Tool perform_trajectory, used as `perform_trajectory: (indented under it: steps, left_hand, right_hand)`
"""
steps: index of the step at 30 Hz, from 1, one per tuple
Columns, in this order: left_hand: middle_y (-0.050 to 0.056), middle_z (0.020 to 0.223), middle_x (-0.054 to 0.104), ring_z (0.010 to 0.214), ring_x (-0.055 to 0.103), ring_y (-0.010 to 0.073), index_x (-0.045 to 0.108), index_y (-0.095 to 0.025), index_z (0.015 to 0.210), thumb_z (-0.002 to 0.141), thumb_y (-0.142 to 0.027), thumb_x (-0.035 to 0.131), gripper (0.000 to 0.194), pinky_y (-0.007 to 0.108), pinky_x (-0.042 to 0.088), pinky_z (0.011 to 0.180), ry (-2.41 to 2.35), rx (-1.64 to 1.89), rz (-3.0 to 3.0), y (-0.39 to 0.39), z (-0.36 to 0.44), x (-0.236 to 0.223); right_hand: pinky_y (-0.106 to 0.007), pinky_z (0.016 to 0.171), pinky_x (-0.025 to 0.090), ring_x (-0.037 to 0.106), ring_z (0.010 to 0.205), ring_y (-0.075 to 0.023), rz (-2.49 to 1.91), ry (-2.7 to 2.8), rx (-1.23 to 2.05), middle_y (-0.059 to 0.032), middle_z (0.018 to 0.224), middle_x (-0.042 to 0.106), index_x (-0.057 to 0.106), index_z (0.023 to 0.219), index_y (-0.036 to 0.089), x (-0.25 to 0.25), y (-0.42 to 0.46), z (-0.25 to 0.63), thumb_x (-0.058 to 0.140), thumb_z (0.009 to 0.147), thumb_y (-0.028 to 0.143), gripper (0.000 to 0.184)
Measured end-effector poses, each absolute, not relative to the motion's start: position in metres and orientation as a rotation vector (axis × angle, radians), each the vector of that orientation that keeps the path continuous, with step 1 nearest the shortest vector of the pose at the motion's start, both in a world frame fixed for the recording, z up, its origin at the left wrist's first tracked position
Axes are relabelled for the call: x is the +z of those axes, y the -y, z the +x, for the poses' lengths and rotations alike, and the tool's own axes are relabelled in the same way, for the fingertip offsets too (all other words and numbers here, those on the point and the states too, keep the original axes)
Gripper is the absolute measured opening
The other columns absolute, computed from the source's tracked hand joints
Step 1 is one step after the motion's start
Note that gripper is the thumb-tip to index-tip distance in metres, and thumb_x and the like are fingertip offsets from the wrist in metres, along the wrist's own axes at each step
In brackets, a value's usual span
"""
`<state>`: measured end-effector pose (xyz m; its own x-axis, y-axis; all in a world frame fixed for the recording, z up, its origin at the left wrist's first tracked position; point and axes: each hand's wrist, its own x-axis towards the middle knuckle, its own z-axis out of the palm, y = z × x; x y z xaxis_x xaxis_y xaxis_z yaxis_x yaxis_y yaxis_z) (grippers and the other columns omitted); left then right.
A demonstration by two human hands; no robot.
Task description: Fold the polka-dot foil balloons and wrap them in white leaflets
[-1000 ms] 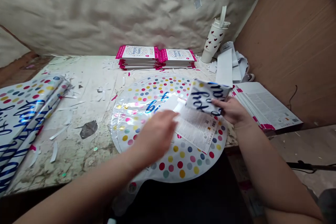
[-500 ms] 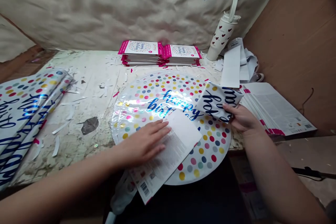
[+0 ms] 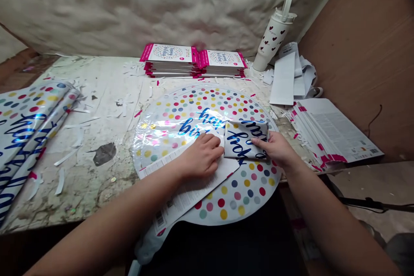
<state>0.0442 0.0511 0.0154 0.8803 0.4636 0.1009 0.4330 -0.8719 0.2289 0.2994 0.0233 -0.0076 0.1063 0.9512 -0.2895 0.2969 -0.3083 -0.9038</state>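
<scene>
Right fingers (image 3: pixel 261 143) closed in a firm pinch, thumb on top, and what they have is the folded foil (image 3: pixel 241 138), white with dark blue lettering, lying over the right half of the round foil balloon (image 3: pixel 246 185)! Across from them, the left hand (image 3: pixel 202 157) is down near the balloon's middle, fingers curled, knuckles up, resting on the white printed sleeve (image 3: pixel 190 192); whether those fingertips grip its edge or just press on it, I cannot tell. That sleeve lies aslant over the balloon's left half, barcode end towards the near edge, and its upper end meets the folded foil right by the left fingertips. Out we go: the balloon itself is spread flat on the counter (image 3: pixel 110 90), spotted in many colours, its neck pointing to the near left. Left of it, scattered paper scraps (image 3: pixel 77 136), then a big layered bundle of spotted foil (image 3: pixel 29 129). Just beyond it, two neat stacks of pink-and-white packs (image 3: pixel 194 62), side by side. Beyond and to its right, a tall white tumbler (image 3: pixel 271 43) with dark hearts, and white paper strips (image 3: pixel 282 79) next to that. Right of the balloon, a fanned pile of printed sleeves (image 3: pixel 343 129)!
</scene>
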Motion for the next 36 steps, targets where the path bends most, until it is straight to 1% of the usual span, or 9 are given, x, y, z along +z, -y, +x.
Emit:
perform_trajectory:
  steps: [6, 11, 14, 18, 23, 27, 30, 33, 36]
  left_hand:
    - [0.007, 0.078, 0.054, 0.075, 0.046, 0.0206, 0.053, -0.016, 0.08, 0.075, -0.022, 0.04, 0.014, 0.04, 0.033, 0.081, -0.643, 0.252, 2.92, -0.055, 0.04, 0.013]
    - [0.009, 0.088, 0.054, 0.081, 0.046, 0.0224, 0.053, -0.017, 0.08, 0.074, -0.023, 0.041, 0.015, 0.039, 0.033, 0.077, -0.649, 0.292, 2.899, -0.057, 0.037, 0.017]
    - [0.008, 0.082, 0.054, 0.078, 0.045, 0.0217, 0.052, -0.017, 0.08, 0.074, -0.021, 0.04, 0.014, 0.039, 0.032, 0.076, -0.654, 0.303, 2.889, -0.057, 0.037, 0.017]
    - [0.006, 0.077, 0.053, 0.076, 0.044, 0.0208, 0.051, -0.017, 0.078, 0.076, -0.023, 0.039, 0.014, 0.041, 0.031, 0.078, -0.623, 0.284, 2.94, -0.055, 0.037, 0.018]
    - [0.006, 0.077, 0.052, 0.077, 0.043, 0.0207, 0.051, -0.018, 0.073, 0.078, -0.027, 0.04, 0.015, 0.04, 0.031, 0.077, -0.571, 0.31, 3.016, -0.051, 0.037, 0.02]
    - [0.005, 0.076, 0.052, 0.076, 0.043, 0.0208, 0.05, -0.018, 0.072, 0.078, -0.028, 0.041, 0.014, 0.04, 0.031, 0.077, -0.505, 0.291, 3.044, -0.047, 0.039, 0.022]
    - [0.005, 0.077, 0.053, 0.078, 0.044, 0.0212, 0.05, -0.018, 0.075, 0.078, -0.028, 0.041, 0.013, 0.04, 0.031, 0.079, -0.472, 0.276, 3.03, -0.045, 0.04, 0.021]
    - [0.006, 0.08, 0.053, 0.081, 0.045, 0.0216, 0.05, -0.017, 0.079, 0.078, -0.025, 0.04, 0.012, 0.041, 0.03, 0.081, -0.541, 0.262, 2.972, -0.045, 0.039, 0.021]
    - [0.006, 0.082, 0.054, 0.082, 0.046, 0.0215, 0.05, -0.017, 0.079, 0.08, -0.021, 0.037, 0.013, 0.04, 0.03, 0.081, -0.599, 0.276, 2.915, -0.045, 0.04, 0.023]
  right_hand:
    - [-0.039, 0.076, 0.052, 0.065, 0.085, -0.0263, -1.713, 1.299, 1.16, -0.0087, 0.091, 0.07, 0.067, 0.093, 0.016, 0.018, -0.008, 0.279, 0.068, 0.068, 0.043, 0.037]
    - [-0.04, 0.077, 0.051, 0.064, 0.088, -0.027, -1.753, 1.303, 1.196, -0.0085, 0.095, 0.07, 0.066, 0.097, 0.016, 0.017, -0.013, 0.281, 0.069, 0.068, 0.041, 0.038]
    - [-0.039, 0.077, 0.051, 0.064, 0.088, -0.0265, -1.747, 1.293, 1.238, -0.0085, 0.095, 0.07, 0.066, 0.098, 0.015, 0.015, -0.015, 0.282, 0.07, 0.067, 0.04, 0.04]
    - [-0.036, 0.074, 0.051, 0.064, 0.083, -0.0245, -1.633, 1.423, 1.472, -0.0084, 0.089, 0.07, 0.067, 0.09, 0.013, 0.024, -0.017, 0.277, 0.07, 0.068, 0.037, 0.033]
    - [-0.033, 0.079, 0.05, 0.064, 0.086, -0.0202, -1.437, 1.28, 1.866, -0.0065, 0.096, 0.069, 0.063, 0.103, 0.015, 0.032, -0.032, 0.281, 0.076, 0.061, 0.024, 0.045]
    - [-0.03, 0.077, 0.049, 0.063, 0.081, -0.0182, -1.408, 1.318, 2.018, -0.0056, 0.087, 0.07, 0.066, 0.095, 0.012, 0.031, -0.045, 0.281, 0.079, 0.055, 0.02, 0.042]
    - [-0.027, 0.07, 0.051, 0.063, 0.072, -0.0162, -1.477, 1.283, 1.98, -0.0043, 0.079, 0.07, 0.067, 0.084, 0.011, 0.032, -0.048, 0.27, 0.08, 0.055, 0.023, 0.034]
    - [-0.025, 0.057, 0.051, 0.062, 0.062, -0.0141, -1.505, 1.114, 1.964, -0.0035, 0.072, 0.068, 0.064, 0.081, 0.013, 0.033, -0.048, 0.26, 0.076, 0.063, 0.032, 0.028]
    - [-0.021, 0.05, 0.049, 0.06, 0.055, -0.0112, -1.507, 1.067, 1.929, -0.0026, 0.065, 0.065, 0.062, 0.074, 0.013, 0.034, -0.047, 0.253, 0.074, 0.066, 0.031, 0.023]
